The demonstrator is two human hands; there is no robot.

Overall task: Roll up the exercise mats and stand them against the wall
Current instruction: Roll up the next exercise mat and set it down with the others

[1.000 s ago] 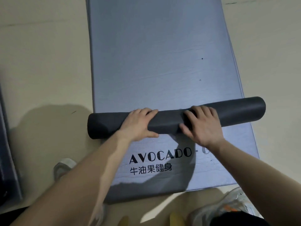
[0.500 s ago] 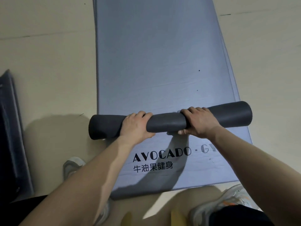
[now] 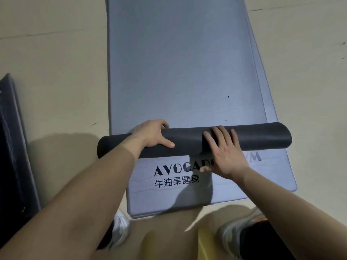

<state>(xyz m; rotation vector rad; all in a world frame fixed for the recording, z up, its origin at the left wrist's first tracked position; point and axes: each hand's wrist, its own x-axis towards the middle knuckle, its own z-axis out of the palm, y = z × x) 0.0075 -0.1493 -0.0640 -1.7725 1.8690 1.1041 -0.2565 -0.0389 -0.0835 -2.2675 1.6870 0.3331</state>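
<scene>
- Two mats lie stacked on the beige floor (image 3: 56,72): a flat blue-grey foam mat (image 3: 178,62) printed AVOCADO, and over it a dark mat partly wound.
- Dark roll (image 3: 262,136): matte, smooth cylinder lying crosswise, overhanging the lower mat's left edge.
- Right hand (image 3: 225,156): fingers spread, palm pressing the roll, probably to push it onward.
- Left hand (image 3: 152,134): curled over the roll's top, gripping it, likely to keep the winding tight.

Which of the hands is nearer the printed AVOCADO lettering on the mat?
Right. The right hand overlaps the AVOCADO lettering; the left hand grips the dark roll above it.
</scene>
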